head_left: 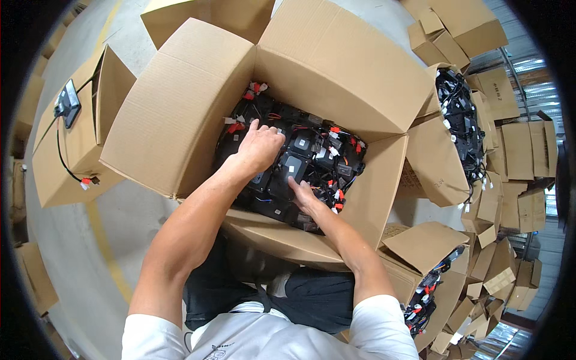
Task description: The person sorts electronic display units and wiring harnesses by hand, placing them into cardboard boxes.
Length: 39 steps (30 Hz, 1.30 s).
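Note:
A large open cardboard box (300, 66) stands in front of me, holding many black plastic modules (302, 143) with wires and red and white connectors. My left hand (261, 147) reaches in toward the box's left part. Its fingers are curled down among the modules, and what they hold is hidden. Closer to me, my right hand (304, 195) grips the edge of a flat black module (291, 170) bearing a small white label. The thumb lies on its top face, the other fingers at its right side.
Left of the box, a black device with a cable (69, 103) lies on another carton (72, 162). Two open cartons at the right, a far one (432, 165) and a nearer one (429, 246), hold more wired black parts. Flattened and torn cardboard (519, 150) piles up along the right wall.

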Each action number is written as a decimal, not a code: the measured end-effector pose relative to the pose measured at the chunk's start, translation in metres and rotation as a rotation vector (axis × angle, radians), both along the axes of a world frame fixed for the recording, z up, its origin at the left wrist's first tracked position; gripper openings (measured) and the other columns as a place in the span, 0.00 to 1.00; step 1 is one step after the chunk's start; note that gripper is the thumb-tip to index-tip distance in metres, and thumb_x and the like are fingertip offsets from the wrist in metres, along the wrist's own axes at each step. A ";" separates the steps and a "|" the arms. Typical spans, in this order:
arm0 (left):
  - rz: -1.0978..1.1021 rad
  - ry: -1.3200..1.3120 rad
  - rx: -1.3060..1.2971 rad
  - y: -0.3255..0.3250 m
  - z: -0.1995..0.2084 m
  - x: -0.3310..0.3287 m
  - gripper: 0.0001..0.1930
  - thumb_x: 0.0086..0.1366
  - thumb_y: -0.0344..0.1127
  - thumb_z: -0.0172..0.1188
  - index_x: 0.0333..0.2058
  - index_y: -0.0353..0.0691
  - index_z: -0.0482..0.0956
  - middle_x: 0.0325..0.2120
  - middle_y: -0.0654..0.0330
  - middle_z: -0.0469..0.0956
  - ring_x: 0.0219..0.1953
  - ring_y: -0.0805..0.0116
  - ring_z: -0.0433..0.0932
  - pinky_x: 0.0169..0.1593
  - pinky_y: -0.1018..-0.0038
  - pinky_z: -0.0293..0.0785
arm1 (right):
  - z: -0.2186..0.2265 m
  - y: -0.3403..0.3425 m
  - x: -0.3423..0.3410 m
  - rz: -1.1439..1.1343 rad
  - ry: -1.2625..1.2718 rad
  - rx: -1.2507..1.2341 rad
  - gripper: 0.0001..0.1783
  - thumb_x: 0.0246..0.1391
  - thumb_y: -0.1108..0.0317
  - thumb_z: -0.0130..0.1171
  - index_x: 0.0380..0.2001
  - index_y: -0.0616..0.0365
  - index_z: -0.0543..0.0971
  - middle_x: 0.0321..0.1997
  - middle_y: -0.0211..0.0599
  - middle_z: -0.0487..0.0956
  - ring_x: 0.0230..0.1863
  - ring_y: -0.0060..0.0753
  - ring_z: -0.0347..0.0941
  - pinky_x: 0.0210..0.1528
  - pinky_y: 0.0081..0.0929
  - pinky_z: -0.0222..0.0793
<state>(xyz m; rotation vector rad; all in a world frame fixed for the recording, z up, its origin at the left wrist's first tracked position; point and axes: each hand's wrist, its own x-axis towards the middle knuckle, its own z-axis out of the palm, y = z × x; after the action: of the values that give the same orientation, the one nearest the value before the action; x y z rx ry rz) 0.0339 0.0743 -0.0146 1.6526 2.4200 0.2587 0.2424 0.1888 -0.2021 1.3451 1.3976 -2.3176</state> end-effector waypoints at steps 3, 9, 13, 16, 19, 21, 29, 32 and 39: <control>0.005 -0.048 0.019 -0.011 -0.003 -0.002 0.10 0.57 0.28 0.61 0.39 0.41 0.83 0.41 0.53 0.81 0.51 0.54 0.78 0.66 0.45 0.60 | 0.005 -0.010 -0.009 0.150 -0.123 0.171 0.38 0.64 0.44 0.56 0.56 0.73 0.67 0.55 0.49 0.75 0.54 0.42 0.71 0.55 0.40 0.68; -0.014 -0.057 -0.119 -0.009 0.010 -0.003 0.20 0.56 0.39 0.69 0.47 0.41 0.80 0.45 0.54 0.79 0.55 0.53 0.75 0.69 0.47 0.56 | 0.013 0.001 -0.022 0.342 -0.242 0.430 0.40 0.64 0.40 0.53 0.55 0.73 0.68 0.56 0.51 0.75 0.54 0.42 0.73 0.53 0.43 0.70; -0.103 -0.025 -0.014 0.002 0.020 0.010 0.21 0.56 0.41 0.68 0.48 0.42 0.80 0.45 0.52 0.79 0.55 0.52 0.74 0.67 0.48 0.58 | -0.011 0.023 -0.015 0.473 -0.285 0.680 0.43 0.62 0.37 0.51 0.50 0.78 0.76 0.51 0.63 0.80 0.54 0.53 0.78 0.55 0.48 0.70; -0.092 -0.065 -0.007 -0.010 0.026 0.017 0.24 0.56 0.43 0.69 0.51 0.43 0.79 0.47 0.52 0.79 0.56 0.51 0.74 0.67 0.50 0.58 | -0.003 0.016 -0.022 0.633 -0.229 0.772 0.43 0.60 0.35 0.48 0.42 0.75 0.81 0.47 0.67 0.80 0.53 0.62 0.77 0.55 0.50 0.71; -0.117 -0.062 -0.012 -0.011 0.027 0.020 0.23 0.55 0.42 0.68 0.49 0.40 0.80 0.45 0.51 0.79 0.54 0.50 0.75 0.66 0.49 0.59 | 0.044 0.020 -0.029 0.694 -0.193 0.969 0.39 0.60 0.38 0.48 0.42 0.72 0.82 0.49 0.67 0.79 0.54 0.63 0.75 0.57 0.50 0.70; -0.194 -0.073 0.047 0.018 0.026 0.046 0.22 0.55 0.40 0.68 0.49 0.39 0.80 0.44 0.51 0.79 0.52 0.49 0.75 0.65 0.49 0.59 | 0.083 0.061 0.006 0.694 -0.187 0.979 0.37 0.60 0.39 0.49 0.40 0.71 0.82 0.42 0.65 0.80 0.47 0.61 0.78 0.52 0.49 0.72; -0.209 -0.069 0.001 -0.023 0.029 0.020 0.21 0.55 0.38 0.68 0.47 0.38 0.81 0.42 0.49 0.80 0.49 0.47 0.77 0.62 0.49 0.64 | 0.406 0.058 0.167 0.107 0.200 1.424 0.24 0.59 0.54 0.61 0.51 0.61 0.79 0.47 0.44 0.83 0.47 0.37 0.80 0.51 0.32 0.74; -0.222 -0.112 0.055 -0.013 0.047 0.041 0.20 0.55 0.37 0.67 0.46 0.37 0.81 0.42 0.48 0.80 0.49 0.47 0.77 0.61 0.51 0.65 | 0.422 0.091 0.294 -0.497 -0.171 1.671 0.22 0.60 0.59 0.62 0.53 0.62 0.78 0.46 0.47 0.82 0.45 0.34 0.80 0.49 0.29 0.75; -0.329 -0.204 0.249 -0.016 0.042 0.090 0.14 0.54 0.33 0.68 0.38 0.32 0.82 0.36 0.45 0.82 0.41 0.43 0.80 0.48 0.56 0.75 | 0.301 0.121 0.430 -0.324 -0.556 1.796 0.22 0.57 0.60 0.63 0.49 0.63 0.76 0.46 0.56 0.78 0.50 0.56 0.75 0.53 0.46 0.71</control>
<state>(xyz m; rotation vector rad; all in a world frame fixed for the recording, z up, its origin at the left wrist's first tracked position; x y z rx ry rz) 0.1234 0.0587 0.0276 1.9844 1.9955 0.6599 0.6723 0.3094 0.0987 2.1632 3.0718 0.0354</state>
